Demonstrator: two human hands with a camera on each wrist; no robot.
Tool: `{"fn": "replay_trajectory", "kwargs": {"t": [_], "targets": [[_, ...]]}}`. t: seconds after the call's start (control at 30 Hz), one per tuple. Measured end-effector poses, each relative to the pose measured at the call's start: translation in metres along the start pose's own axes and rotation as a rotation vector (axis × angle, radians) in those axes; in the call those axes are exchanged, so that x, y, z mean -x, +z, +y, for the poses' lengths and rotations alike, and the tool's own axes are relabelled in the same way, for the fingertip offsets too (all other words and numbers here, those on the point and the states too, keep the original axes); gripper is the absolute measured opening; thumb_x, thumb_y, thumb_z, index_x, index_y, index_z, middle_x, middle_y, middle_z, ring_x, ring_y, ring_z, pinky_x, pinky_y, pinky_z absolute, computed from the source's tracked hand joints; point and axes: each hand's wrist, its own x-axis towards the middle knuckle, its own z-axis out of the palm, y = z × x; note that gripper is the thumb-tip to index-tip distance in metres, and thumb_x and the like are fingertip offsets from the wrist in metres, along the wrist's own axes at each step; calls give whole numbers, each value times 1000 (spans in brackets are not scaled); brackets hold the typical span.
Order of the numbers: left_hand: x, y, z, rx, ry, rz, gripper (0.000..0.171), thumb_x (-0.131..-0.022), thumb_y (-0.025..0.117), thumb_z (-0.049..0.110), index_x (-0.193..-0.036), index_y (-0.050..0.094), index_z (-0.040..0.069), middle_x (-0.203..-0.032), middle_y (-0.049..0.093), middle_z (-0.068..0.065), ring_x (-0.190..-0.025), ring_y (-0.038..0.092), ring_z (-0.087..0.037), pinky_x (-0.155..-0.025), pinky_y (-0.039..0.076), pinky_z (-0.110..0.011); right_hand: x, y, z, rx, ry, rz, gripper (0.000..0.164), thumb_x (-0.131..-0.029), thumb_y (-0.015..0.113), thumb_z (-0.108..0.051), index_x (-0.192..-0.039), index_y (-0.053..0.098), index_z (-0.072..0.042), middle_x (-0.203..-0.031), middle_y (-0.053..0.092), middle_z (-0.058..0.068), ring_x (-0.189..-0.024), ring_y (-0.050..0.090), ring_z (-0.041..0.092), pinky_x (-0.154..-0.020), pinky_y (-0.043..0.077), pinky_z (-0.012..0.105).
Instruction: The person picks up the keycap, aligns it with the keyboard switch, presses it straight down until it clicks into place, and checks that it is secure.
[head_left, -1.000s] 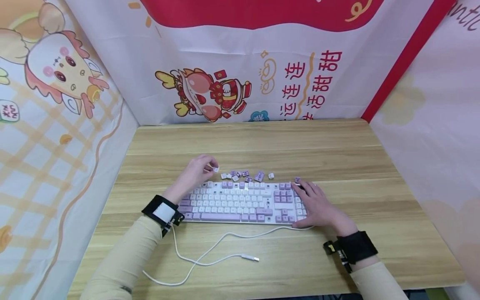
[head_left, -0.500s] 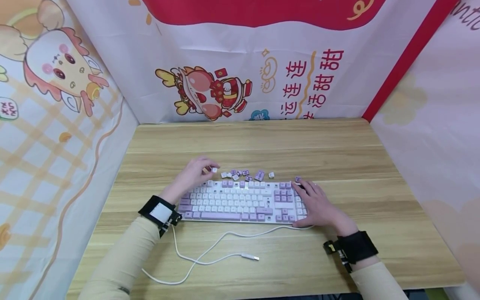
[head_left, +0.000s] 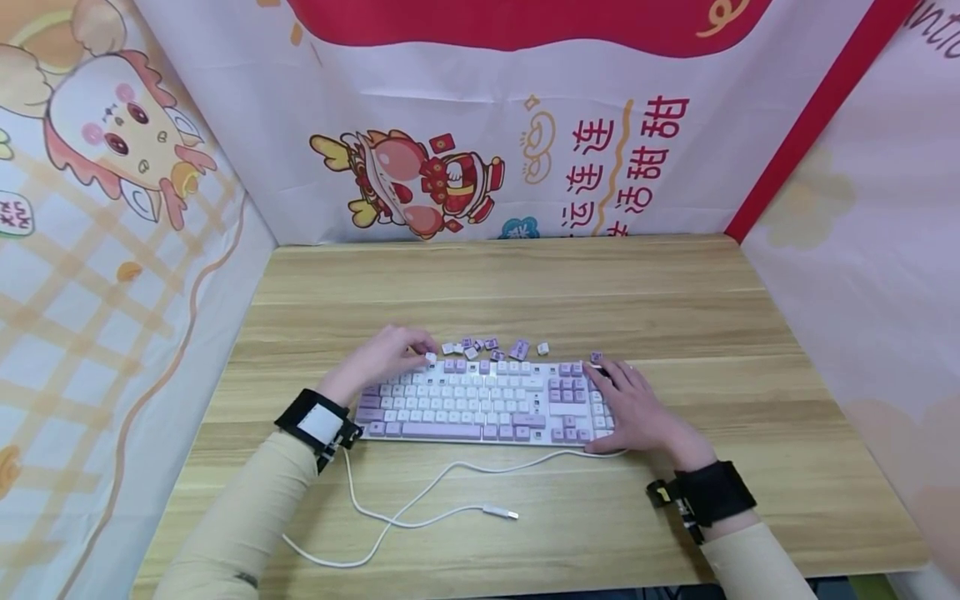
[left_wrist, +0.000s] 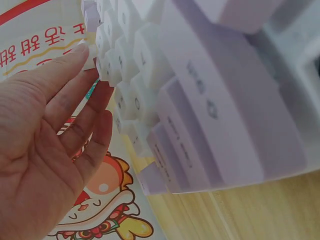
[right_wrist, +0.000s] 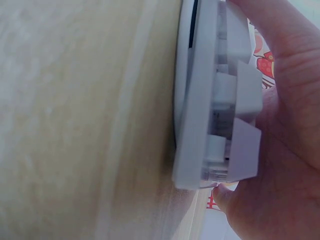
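Head view: the left hand point(head_left: 390, 354) pinches a small white plastic keycap point(head_left: 431, 357) at the top-left edge of the white and lilac mechanical keyboard point(head_left: 487, 402), which lies at the centre of the light wooden surface point(head_left: 525, 283). The step in hand looks like seating that keycap into the top row; the next move would call for lining it up squarely over its switch and pressing straight down. The right hand point(head_left: 633, 408) lies flat with relaxed fingers over the keyboard's 3 o'clock end, steadying it. A row of loose white and lilac keycaps point(head_left: 491, 347) lies just beyond the keyboard at 12 o'clock, near the left fingertips, where a careless move could knock them. The white USB cable point(head_left: 420, 512) trails off at 6 o'clock, clear of the work.

Left wrist view: the fingers point(left_wrist: 60, 75) stretch along the keycap rows, the tips touching a white cap at the board's far edge; how firmly it is pinched I cannot tell here.

Right wrist view: the right palm presses against the keyboard's side edge point(right_wrist: 197, 125).
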Motion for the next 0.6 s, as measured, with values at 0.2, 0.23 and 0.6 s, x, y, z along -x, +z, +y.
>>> {"fn": "replay_trajectory", "kwargs": {"t": [0.2, 0.23, 0.6], "targets": [[-2, 1, -2, 11, -14, -37, 25, -93, 70, 20, -118, 70, 16, -110, 74, -1, -105, 69, -19, -99, 53, -42, -1, 1, 1, 8, -4, 7, 127, -62, 83, -67, -157, 24, -7, -162, 23, 25, -145, 24, 50, -119, 21, 67], [-2, 0, -2, 14, -15, -42, 25, -93, 70, 21, -118, 70, 15, -111, 74, -1, -106, 69, -19, -99, 53, -42, -1, 1, 1, 8, -5, 9, 127, -62, 83, -67, -157, 24, -7, -162, 23, 25, -145, 24, 50, -119, 21, 67], [-3, -1, -5, 0, -35, -38, 21, -93, 71, 22, -113, 75, 18, -111, 76, 0, -104, 69, -19, -95, 54, -40, -1, 2, 3, 12, -9, 6, 128, -61, 82, -68, -158, 23, -8, -162, 23, 26, -145, 24, 50, -118, 21, 68]]}}
